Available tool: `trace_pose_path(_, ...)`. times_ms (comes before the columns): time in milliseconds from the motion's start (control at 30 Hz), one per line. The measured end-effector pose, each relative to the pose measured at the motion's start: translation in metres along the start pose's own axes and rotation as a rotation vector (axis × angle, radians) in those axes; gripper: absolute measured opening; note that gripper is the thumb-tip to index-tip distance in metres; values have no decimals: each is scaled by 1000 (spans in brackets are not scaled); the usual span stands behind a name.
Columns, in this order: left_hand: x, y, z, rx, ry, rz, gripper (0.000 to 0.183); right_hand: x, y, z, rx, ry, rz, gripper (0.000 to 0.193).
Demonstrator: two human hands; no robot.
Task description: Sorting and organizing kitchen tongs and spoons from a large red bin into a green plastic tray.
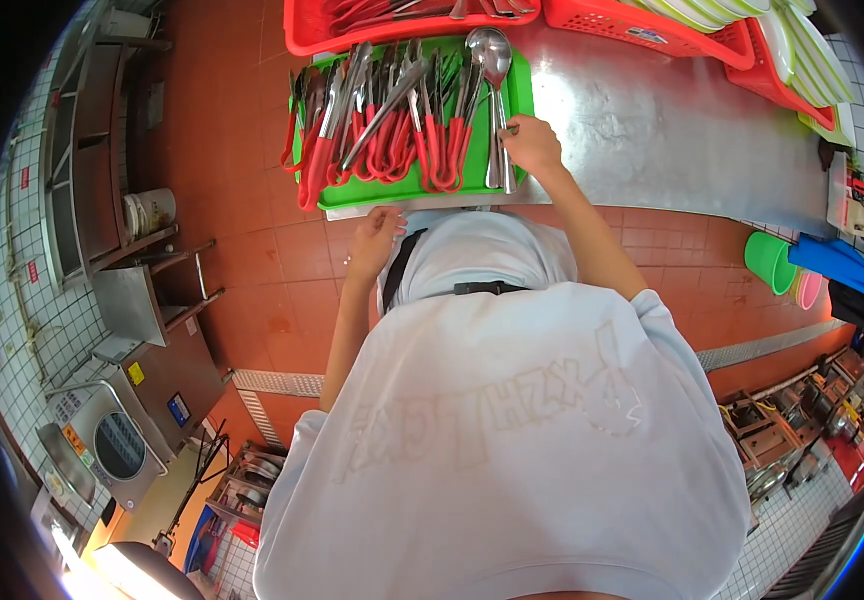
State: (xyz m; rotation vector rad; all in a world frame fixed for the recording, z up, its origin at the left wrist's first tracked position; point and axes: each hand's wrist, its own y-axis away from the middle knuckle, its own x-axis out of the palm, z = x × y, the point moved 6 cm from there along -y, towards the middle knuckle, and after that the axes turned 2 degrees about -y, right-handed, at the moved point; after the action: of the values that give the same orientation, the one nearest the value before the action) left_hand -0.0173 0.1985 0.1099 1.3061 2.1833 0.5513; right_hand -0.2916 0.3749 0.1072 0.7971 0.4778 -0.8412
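My right hand [533, 147] is at the right side of a green tray [522, 95], its fingers pinched at the handle of a metal serving spoon [493, 55]. Other long spoon handles lie beside that one, bowls at the far end. Left of them, many tongs [382, 125] with red handles are laid in a row on the tray, their metal ends mostly pointing away from me. One metal-coloured piece lies slantwise across the row. My left hand [379, 232] hangs just off the tray's near edge, fingers loosely bent and a little apart, with nothing visible in it.
Beyond the tray stands a red basket [412, 38] of utensils. Another red basket [642, 38] at the far right holds stacked green-rimmed plates [807, 60]. The steel table [652, 140] carries these. A green bucket [770, 262] is on the right; steel shelving [92, 150] lines the left.
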Motion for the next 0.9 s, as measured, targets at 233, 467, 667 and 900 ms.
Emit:
trace_pose_path(233,0,3,1,-7,-33,-1,32,-23,13,23,-56,309,-156,23)
trace_pose_path(467,5,10,-43,89,3,28,28,-26,27,-2,-16,101,-112,23)
trace_pose_path(667,27,14,-137,228,142,137,23,-9,38,-19,-9,73,29,28)
trace_pose_path(900,50,-14,-239,468,-33,269,24,10,32,-22,57,-270,186,50)
